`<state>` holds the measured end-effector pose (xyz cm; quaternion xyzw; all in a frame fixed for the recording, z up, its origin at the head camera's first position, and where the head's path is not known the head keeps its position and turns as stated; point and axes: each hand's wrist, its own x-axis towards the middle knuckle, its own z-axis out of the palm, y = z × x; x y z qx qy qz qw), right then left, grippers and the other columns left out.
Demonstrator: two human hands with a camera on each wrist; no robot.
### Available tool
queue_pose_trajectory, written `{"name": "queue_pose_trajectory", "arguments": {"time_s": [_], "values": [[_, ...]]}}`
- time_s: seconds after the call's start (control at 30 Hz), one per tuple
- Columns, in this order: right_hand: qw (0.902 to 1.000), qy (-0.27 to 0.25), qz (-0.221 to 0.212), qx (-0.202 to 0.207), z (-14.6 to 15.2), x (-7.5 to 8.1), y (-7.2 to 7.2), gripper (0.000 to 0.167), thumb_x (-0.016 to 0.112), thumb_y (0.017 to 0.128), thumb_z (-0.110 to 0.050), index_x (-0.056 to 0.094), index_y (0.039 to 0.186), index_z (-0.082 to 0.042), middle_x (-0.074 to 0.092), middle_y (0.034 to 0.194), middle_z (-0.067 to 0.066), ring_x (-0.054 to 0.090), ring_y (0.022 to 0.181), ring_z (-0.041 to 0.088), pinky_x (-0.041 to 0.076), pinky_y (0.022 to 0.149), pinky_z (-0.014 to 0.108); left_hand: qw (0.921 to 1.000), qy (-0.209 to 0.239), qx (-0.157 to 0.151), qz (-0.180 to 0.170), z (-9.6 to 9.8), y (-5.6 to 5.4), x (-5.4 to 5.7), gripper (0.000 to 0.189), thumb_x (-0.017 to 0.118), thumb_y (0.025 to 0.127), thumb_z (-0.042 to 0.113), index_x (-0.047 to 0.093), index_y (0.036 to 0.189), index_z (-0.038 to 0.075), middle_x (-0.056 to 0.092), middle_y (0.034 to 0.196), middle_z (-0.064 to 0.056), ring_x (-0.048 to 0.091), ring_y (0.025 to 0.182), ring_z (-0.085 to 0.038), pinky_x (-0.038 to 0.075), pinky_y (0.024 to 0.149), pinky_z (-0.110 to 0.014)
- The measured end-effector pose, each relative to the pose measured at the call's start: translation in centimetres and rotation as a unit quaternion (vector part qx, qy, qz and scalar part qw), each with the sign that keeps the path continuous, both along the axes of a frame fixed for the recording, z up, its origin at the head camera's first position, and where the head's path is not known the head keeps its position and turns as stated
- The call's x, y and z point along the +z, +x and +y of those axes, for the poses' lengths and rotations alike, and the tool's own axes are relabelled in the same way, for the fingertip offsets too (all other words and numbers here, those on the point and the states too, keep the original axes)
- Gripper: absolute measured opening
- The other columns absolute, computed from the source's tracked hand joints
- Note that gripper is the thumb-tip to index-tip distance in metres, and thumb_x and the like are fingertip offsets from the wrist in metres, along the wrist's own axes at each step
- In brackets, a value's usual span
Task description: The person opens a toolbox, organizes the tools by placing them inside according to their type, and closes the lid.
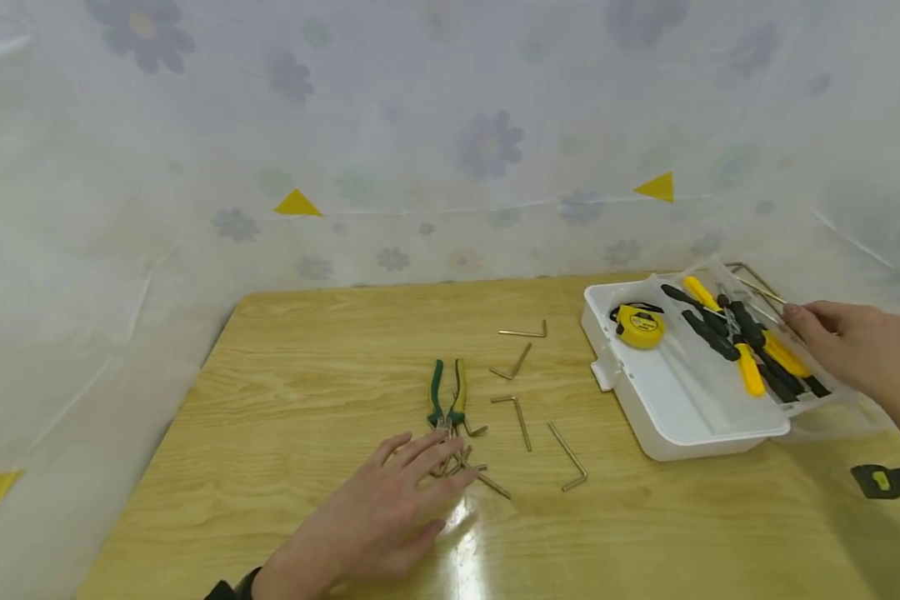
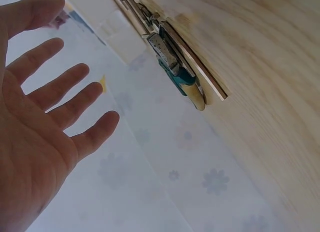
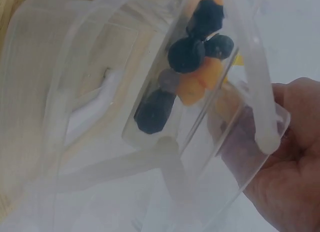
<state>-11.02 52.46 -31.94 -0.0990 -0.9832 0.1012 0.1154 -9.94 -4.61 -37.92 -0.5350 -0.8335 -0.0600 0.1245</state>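
My left hand (image 1: 390, 496) hovers with spread fingers over a pile of L-shaped hex keys (image 1: 495, 485) and the jaws of green-and-yellow pliers (image 1: 457, 400). In the left wrist view its palm faces the camera and holds nothing. At the right, my right hand (image 1: 862, 342) pinches a hex key (image 1: 761, 290) at the far side of a white toolbox (image 1: 693, 446). Screwdrivers (image 1: 750, 371) with black and yellow handles lie in a translucent tray on the box. Clear plastic partly covers that hand's fingers in the right wrist view.
Several loose hex keys (image 1: 570, 454) lie between the pliers and the toolbox. A yellow tape measure (image 1: 640, 325) sits in the box's left part. A flower-patterned sheet (image 1: 420, 150) hangs behind the wooden table (image 1: 307, 350).
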Motion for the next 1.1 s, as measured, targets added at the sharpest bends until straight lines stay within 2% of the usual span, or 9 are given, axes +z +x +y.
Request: {"name": "queue_pose_trajectory", "arguments": {"time_s": [0.17,0.27,0.33,0.43,0.53,0.67,0.77,0.9,1.1], "values": [[0.9981,-0.006,0.062,0.006,-1.7,-0.2,0.0,0.05,0.051,0.107,-0.026,0.062,0.116,0.021,0.066,0.092,0.041,0.061,0.067,0.05,0.05,0.049,0.046,0.9999,-0.003,0.013,-0.008,-0.3,-0.1,0.1,0.067,0.073,0.089,0.036,0.049,0.151,0.03,0.049,0.156,-0.002,0.049,0.144,-0.027,0.052,0.104,-0.05],[0.9871,0.007,0.156,0.033,-3.7,-0.4,0.4,0.033,0.061,0.099,-0.014,0.067,0.107,0.018,0.067,0.088,0.038,0.063,0.066,0.05,0.041,0.049,0.019,0.9994,-0.004,0.032,-0.013,-1.0,-0.2,0.0,0.063,0.071,0.09,0.036,0.051,0.149,0.029,0.049,0.157,-0.004,0.05,0.143,-0.028,0.051,0.106,-0.051],[0.9684,0.028,0.234,0.081,-5.7,-0.7,0.6,0.027,0.063,0.094,-0.01,0.07,0.099,0.016,0.069,0.089,0.036,0.065,0.071,0.05,0.039,0.055,0.016,0.9986,-0.002,0.048,-0.021,-1.6,-0.4,0.0,0.061,0.071,0.091,0.035,0.053,0.148,0.028,0.049,0.157,-0.005,0.05,0.143,-0.029,0.05,0.106,-0.051],[0.9301,0.06,0.32,0.17,-9.5,-1.4,0.7,0.035,0.059,0.097,-0.023,0.072,0.089,0.009,0.071,0.085,0.026,0.065,0.074,0.043,0.043,0.061,0.025,0.9961,0.003,0.077,-0.043,-2.8,-0.8,0.1,0.061,0.072,0.091,0.033,0.053,0.149,0.027,0.049,0.157,-0.005,0.05,0.143,-0.03,0.049,0.107,-0.053],[0.9038,0.076,0.33,0.262,-14.1,-2.7,0.9,0.052,0.046,0.105,-0.039,0.074,0.085,0.001,0.073,0.084,0.016,0.068,0.075,0.034,0.052,0.062,0.04,0.9914,0.009,0.114,-0.064,-4.1,-1.3,0.2,0.062,0.073,0.091,0.033,0.053,0.149,0.027,0.049,0.158,-0.006,0.05,0.143,-0.031,0.049,0.107,-0.055],[0.8792,0.085,0.272,0.382,-19.0,-4.6,1.8,0.049,0.04,0.109,-0.035,0.076,0.091,-0.007,0.074,0.089,0.005,0.07,0.079,0.021,0.059,0.065,0.035,0.9854,0.015,0.157,-0.066,-5.9,-1.9,0.2,0.064,0.076,0.089,0.032,0.054,0.149,0.026,0.049,0.158,-0.007,0.052,0.141,-0.033,0.05,0.105,-0.056],[0.8707,0.102,0.194,0.44,-20.9,-5.7,2.3,0.011,0.065,0.097,-0.01,0.075,0.101,-0.009,0.074,0.098,0.003,0.069,0.087,0.02,0.06,0.072,0.033,0.9837,0.029,0.168,-0.057,-7.0,-2.2,0.1,0.065,0.078,0.087,0.03,0.055,0.148,0.023,0.051,0.155,-0.01,0.054,0.138,-0.035,0.051,0.103,-0.057],[0.8743,0.15,0.077,0.455,-21.6,-6.8,2.5,0.048,0.084,0.067,0.008,0.074,0.11,-0.011,0.074,0.109,0.003,0.068,0.097,0.022,0.06,0.081,0.035,0.9834,0.045,0.169,-0.049,-8.0,-2.3,-0.1,0.066,0.079,0.086,0.029,0.056,0.147,0.02,0.054,0.153,-0.012,0.055,0.136,-0.037,0.051,0.101,-0.059],[0.8811,0.194,-0.025,0.431,-21.8,-7.4,2.1,0.027,0.08,0.077,0.003,0.076,0.097,-0.015,0.069,0.093,-0.002,0.062,0.083,0.018,0.056,0.071,0.03,0.9837,0.049,0.167,-0.045,-8.5,-2.1,-0.4,0.066,0.079,0.086,0.028,0.055,0.147,0.021,0.054,0.153,-0.012,0.057,0.134,-0.037,0.052,0.098,-0.059]]}}
